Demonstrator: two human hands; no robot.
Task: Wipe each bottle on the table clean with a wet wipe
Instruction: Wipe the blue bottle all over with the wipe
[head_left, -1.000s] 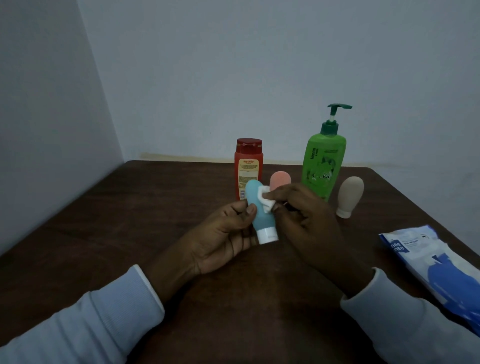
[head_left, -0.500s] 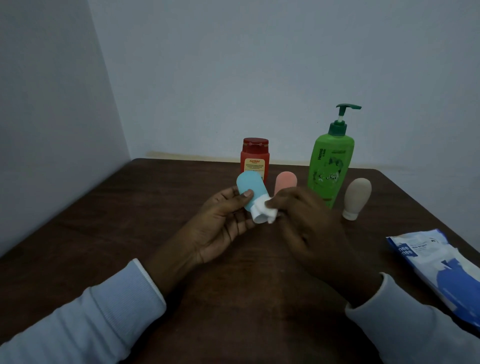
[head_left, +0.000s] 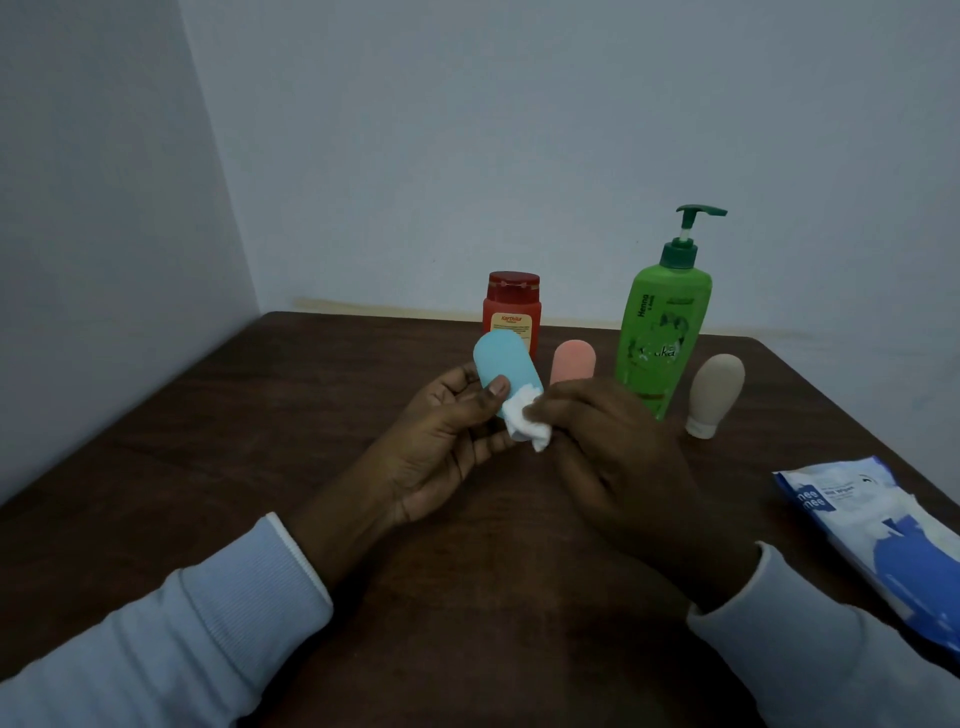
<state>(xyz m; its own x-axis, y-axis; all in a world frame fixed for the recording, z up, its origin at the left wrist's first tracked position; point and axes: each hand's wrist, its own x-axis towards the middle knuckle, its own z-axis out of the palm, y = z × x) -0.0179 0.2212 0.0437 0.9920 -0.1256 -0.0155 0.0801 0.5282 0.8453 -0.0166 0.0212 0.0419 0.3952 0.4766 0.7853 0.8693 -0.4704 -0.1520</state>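
Note:
My left hand (head_left: 441, 431) grips a small blue squeeze bottle (head_left: 501, 364), tilted with its rounded end up and away from me. My right hand (head_left: 613, 447) pinches a white wet wipe (head_left: 527, 421) against the bottle's lower cap end, which the wipe hides. Behind my hands stand a red bottle (head_left: 513, 309), a pink squeeze bottle (head_left: 572, 361), a tall green pump bottle (head_left: 662, 322) and a beige squeeze bottle (head_left: 714, 392).
A blue and white pack of wet wipes (head_left: 878, 540) lies at the right edge of the dark wooden table (head_left: 260, 441). Pale walls close in at the back and left.
The wipe has slid from the blue bottle's upper body down to its cap end, and my left hand has tilted the bottle's rounded end up and away.

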